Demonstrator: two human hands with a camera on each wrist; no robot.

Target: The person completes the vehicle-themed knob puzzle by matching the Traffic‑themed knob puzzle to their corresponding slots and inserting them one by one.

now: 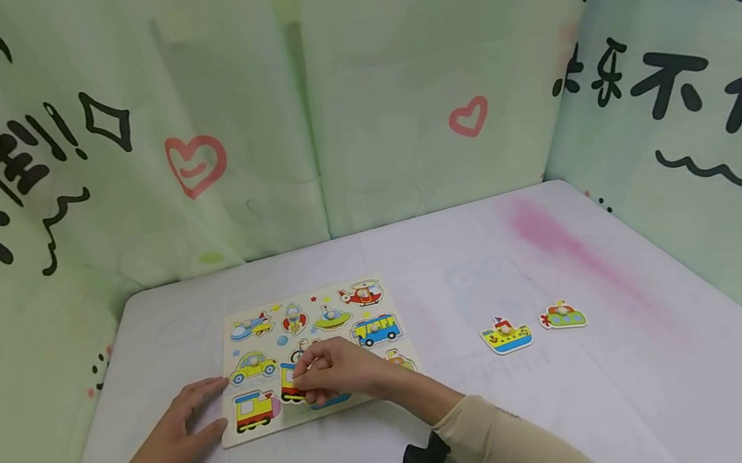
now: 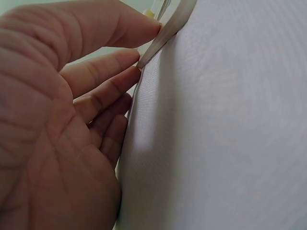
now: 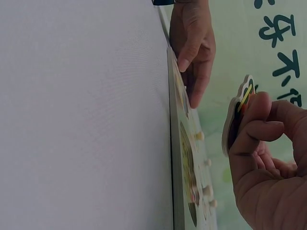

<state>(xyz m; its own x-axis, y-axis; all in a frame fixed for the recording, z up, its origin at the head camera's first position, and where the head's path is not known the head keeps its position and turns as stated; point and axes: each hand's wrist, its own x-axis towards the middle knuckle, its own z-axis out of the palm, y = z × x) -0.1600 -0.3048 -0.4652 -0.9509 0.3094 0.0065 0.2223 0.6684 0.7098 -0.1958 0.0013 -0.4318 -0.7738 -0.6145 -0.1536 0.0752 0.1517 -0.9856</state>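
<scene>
A wooden peg puzzle board (image 1: 235, 432) with pictures of vehicles lies on the table. My right hand (image 1: 341, 368) pinches a train puzzle piece (image 1: 288, 385) in red, yellow and blue above the board's lower middle. In the right wrist view the piece (image 3: 235, 112) is raised clear of the board (image 3: 177, 201). A train picture (image 1: 252, 412) shows at the board's lower left corner. With thumb and fingertips, my left hand (image 1: 171, 437) touches the board's left edge. Its fingers are nearly straight in the left wrist view. My right hand hides part of the lower row.
To the right of the board lie a loose ship piece (image 1: 506, 337) and a submarine piece (image 1: 562, 315). The table (image 1: 655, 397) has a white cover with a pink smear (image 1: 551, 232). Green printed curtains (image 1: 380, 102) hang behind and at both sides.
</scene>
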